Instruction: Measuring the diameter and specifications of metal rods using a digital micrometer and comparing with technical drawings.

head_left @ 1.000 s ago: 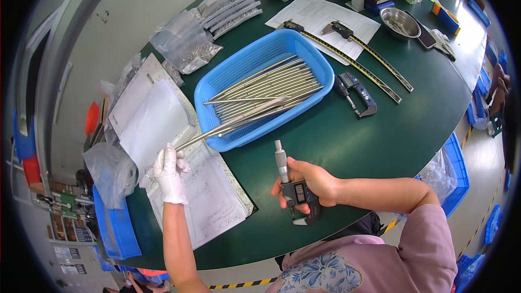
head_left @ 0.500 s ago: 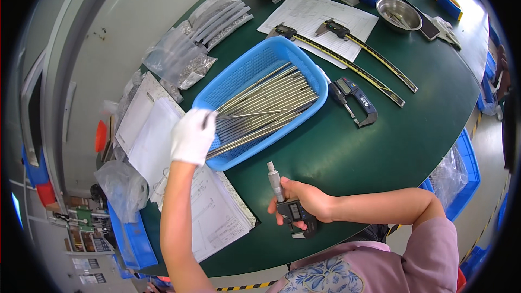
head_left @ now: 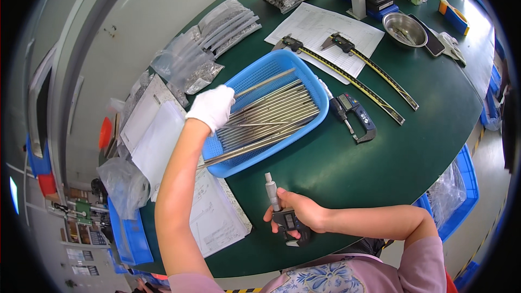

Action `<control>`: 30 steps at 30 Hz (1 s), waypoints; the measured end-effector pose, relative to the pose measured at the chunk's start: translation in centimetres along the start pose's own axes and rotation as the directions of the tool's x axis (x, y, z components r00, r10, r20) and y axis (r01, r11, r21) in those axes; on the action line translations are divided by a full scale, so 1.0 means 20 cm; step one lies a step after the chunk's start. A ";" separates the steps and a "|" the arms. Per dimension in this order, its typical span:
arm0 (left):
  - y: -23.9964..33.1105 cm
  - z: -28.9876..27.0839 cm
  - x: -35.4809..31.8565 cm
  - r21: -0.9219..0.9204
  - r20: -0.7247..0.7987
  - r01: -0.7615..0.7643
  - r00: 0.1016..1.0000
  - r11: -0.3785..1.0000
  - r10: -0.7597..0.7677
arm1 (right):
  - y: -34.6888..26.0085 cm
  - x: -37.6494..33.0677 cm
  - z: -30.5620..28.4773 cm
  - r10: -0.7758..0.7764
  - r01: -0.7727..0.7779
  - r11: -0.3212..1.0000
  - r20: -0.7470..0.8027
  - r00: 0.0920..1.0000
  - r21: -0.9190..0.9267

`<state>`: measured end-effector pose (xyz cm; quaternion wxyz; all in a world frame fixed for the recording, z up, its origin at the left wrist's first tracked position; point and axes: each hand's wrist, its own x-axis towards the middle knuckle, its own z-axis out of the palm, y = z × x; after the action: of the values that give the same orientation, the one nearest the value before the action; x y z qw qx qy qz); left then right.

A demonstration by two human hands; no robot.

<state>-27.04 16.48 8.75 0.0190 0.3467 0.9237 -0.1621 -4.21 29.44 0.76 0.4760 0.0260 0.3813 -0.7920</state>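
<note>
My left hand (head_left: 211, 109), in a white glove, is over the left side of a blue perforated basket (head_left: 320, 89). Its fingers are closed on the near end of a thin metal rod (head_left: 266, 82), which slants up toward the basket's far end, apart from the others. Many similar metal rods (head_left: 274, 111) lie side by side in the basket, with one crossing on top. Bare, my right hand (head_left: 304, 210) grips a digital micrometer (head_left: 272, 189) near the front of the table, its silver thimble pointing up and away. The fingers partly cover its dark frame.
Right of the basket lie a second digital micrometer (head_left: 355, 116) and two digital calipers (head_left: 347, 68) (head_left: 382, 70), partly over paper sheets (head_left: 320, 19). A metal bowl (head_left: 404, 30) stands farther back. Bagged parts (head_left: 230, 24) and printed papers (head_left: 214, 220) line the left side of the green table (head_left: 401, 157).
My left hand has moved up and away along the basket's left side, and a rod now stands apart from the pile in its grip. My right hand still holds the micrometer.
</note>
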 end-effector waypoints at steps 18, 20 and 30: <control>0.54 0.31 -1.05 -0.624 0.011 -0.446 0.816 -0.641 -0.579 | -0.09 -0.07 -0.01 -0.295 0.314 0.928 -0.121 0.948 0.198; 0.57 0.33 -1.06 -0.646 -0.039 -0.439 0.836 -0.624 -0.547 | -0.09 -0.08 -0.01 -0.294 0.296 0.905 -0.056 0.954 0.306; 0.62 0.36 -1.08 -0.782 -0.125 -0.349 0.900 -0.516 -0.418 | -0.07 -0.09 -0.04 -0.214 0.196 0.881 -0.008 0.977 0.431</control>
<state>-3.20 9.27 1.50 0.0999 0.1351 0.5649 0.8079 -4.53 31.69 1.68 0.3796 0.0738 0.1887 -0.9027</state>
